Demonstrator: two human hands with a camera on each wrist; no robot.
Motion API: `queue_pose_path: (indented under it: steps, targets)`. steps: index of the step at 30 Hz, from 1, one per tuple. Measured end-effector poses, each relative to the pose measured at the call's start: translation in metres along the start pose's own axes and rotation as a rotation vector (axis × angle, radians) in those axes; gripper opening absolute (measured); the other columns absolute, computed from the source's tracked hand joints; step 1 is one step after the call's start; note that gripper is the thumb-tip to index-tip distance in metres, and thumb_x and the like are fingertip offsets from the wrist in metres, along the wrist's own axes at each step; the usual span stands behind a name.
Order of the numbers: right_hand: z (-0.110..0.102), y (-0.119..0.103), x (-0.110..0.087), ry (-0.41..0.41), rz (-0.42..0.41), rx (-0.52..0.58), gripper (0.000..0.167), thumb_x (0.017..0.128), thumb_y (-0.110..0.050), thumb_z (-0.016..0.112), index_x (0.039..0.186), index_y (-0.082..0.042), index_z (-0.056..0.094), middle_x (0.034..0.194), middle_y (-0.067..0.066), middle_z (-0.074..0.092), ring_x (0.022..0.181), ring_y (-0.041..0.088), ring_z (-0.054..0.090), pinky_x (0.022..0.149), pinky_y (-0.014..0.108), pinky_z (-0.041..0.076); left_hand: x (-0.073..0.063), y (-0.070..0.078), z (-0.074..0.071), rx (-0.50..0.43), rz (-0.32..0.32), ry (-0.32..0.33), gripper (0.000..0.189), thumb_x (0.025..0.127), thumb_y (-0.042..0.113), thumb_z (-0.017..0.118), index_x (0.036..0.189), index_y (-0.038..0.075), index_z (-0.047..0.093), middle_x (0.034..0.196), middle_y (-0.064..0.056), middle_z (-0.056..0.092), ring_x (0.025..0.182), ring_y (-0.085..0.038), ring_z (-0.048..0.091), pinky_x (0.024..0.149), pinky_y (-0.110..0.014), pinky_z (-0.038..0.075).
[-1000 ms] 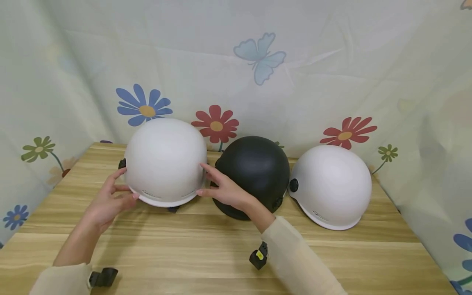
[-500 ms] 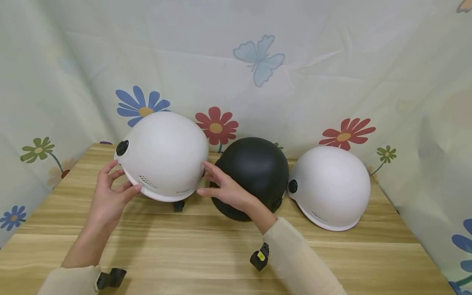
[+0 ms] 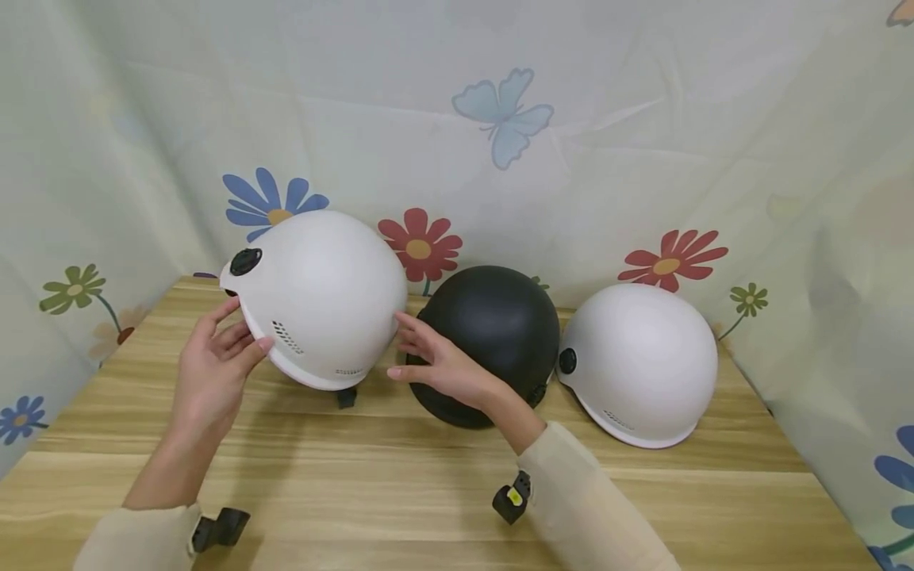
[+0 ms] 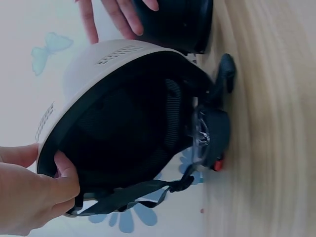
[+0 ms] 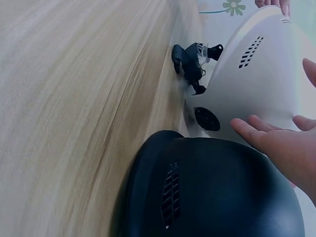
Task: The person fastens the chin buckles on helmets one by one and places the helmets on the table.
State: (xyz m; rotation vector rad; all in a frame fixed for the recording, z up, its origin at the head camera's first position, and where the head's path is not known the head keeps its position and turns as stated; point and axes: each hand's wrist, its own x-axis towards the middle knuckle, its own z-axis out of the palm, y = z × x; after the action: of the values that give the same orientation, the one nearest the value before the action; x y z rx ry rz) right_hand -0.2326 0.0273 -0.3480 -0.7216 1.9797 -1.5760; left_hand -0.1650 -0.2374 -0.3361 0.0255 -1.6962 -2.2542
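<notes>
At the left of the head view a white helmet tilts, its left side lifted off the table. My left hand pinches its rim, with thumb and fingers on either side of the edge. The left wrist view looks into its black lining; a dark chin strap hangs across the opening. My right hand reaches to the helmet's right side with fingers extended, fingertips at or very near the shell. Beneath that hand stands a black helmet, partly hidden by it.
A second white helmet sits right of the black one, close beside it. All rest on a wood-grain table. A flowered cloth hangs behind and along both sides.
The left white helmet has tipped up on its left side, showing its black side knob and vents. My left hand has risen with the rim; the right hand has barely moved.
</notes>
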Motion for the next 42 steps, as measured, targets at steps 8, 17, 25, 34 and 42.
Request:
queue_pose_path:
  steps: [8,17,25,34,42]
  targets:
    - [0.001,-0.003,-0.005,0.013,-0.005,-0.019,0.075,0.088,-0.015,0.062,0.146,-0.027,0.016,0.145,0.005,0.028,0.13,0.021,0.031,0.099,0.038,0.035,0.0,0.011,0.008,0.015,0.023,-0.082,0.062,0.084,-0.009,0.057,0.138,0.008,0.033,0.111,-0.006,0.048,0.089,-0.011,0.06,0.068,-0.025,0.052]
    - [0.001,-0.003,-0.007,-0.001,-0.009,0.045,0.075,0.089,-0.012,0.06,0.147,-0.024,0.014,0.144,0.009,0.029,0.129,0.023,0.034,0.097,0.037,0.038,-0.001,0.018,0.016,0.079,0.049,-0.094,0.063,0.083,-0.001,0.063,0.139,0.01,0.037,0.111,-0.005,0.051,0.09,-0.01,0.059,0.066,-0.021,0.052]
    - [0.0,-0.001,-0.007,-0.023,-0.015,0.081,0.074,0.09,-0.008,0.058,0.147,-0.023,0.012,0.144,0.013,0.027,0.127,0.026,0.036,0.097,0.037,0.038,-0.001,0.019,0.022,0.148,0.062,-0.109,0.062,0.085,0.0,0.061,0.14,0.008,0.035,0.11,-0.002,0.05,0.091,-0.01,0.056,0.066,-0.018,0.051]
    - [0.002,0.004,-0.007,-0.011,0.008,0.102,0.076,0.088,-0.01,0.06,0.147,-0.025,0.014,0.143,0.01,0.03,0.124,0.023,0.041,0.096,0.035,0.039,-0.006,0.024,0.034,0.407,0.078,-0.138,0.049,0.09,0.008,0.056,0.137,0.004,0.04,0.119,-0.011,0.051,0.094,-0.011,0.054,0.072,-0.016,0.049]
    - [-0.002,0.003,-0.011,0.0,-0.01,0.119,0.075,0.089,-0.006,0.058,0.147,-0.019,0.012,0.143,0.014,0.03,0.124,0.03,0.041,0.096,0.037,0.039,-0.017,0.027,0.037,0.72,0.08,-0.185,0.044,0.093,0.025,0.054,0.134,0.011,0.046,0.117,-0.011,0.055,0.093,-0.014,0.05,0.07,-0.012,0.045]
